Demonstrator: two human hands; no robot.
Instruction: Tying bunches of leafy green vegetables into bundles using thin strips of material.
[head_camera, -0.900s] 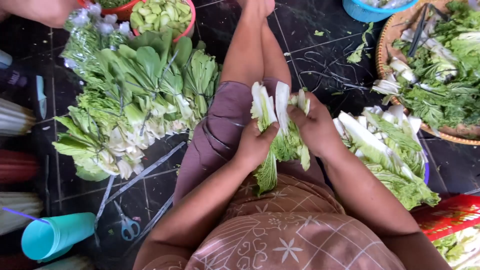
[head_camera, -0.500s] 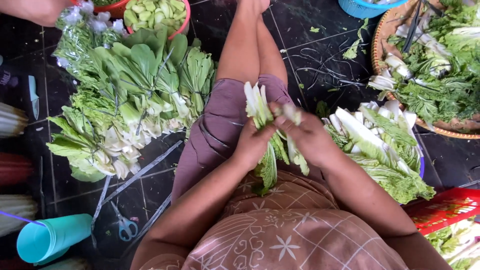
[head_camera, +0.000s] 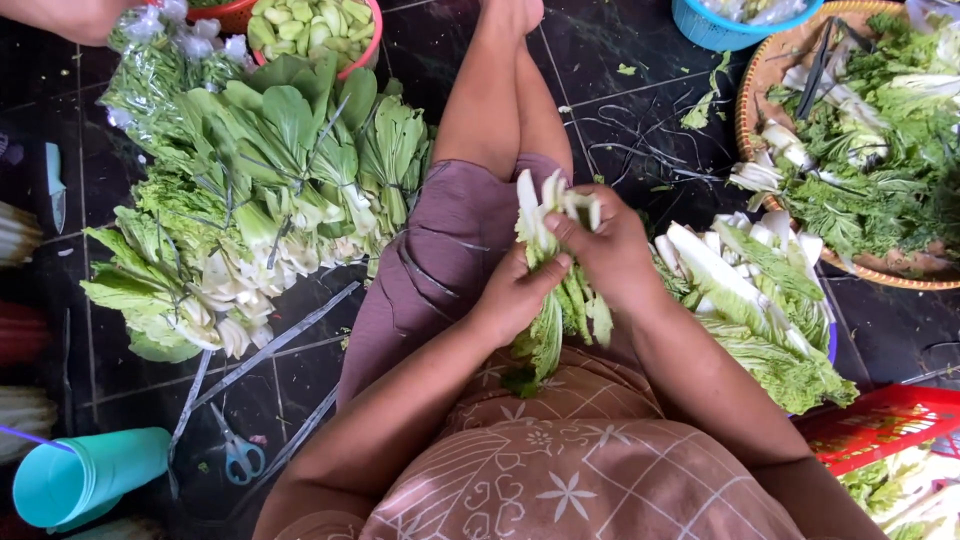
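Left hand (head_camera: 515, 295) and right hand (head_camera: 605, 250) both clench bok choy bunch (head_camera: 555, 280) above lap; keep white stems aligned, grip firm.

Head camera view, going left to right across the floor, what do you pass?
Teal cup → scissors → pile of tied leafy greens → left hand → right hand, both holding a bunch of greens → loose cabbage pile → woven basket of trimmings.

Both hands (head_camera: 565, 270) closed together, arms bent inward
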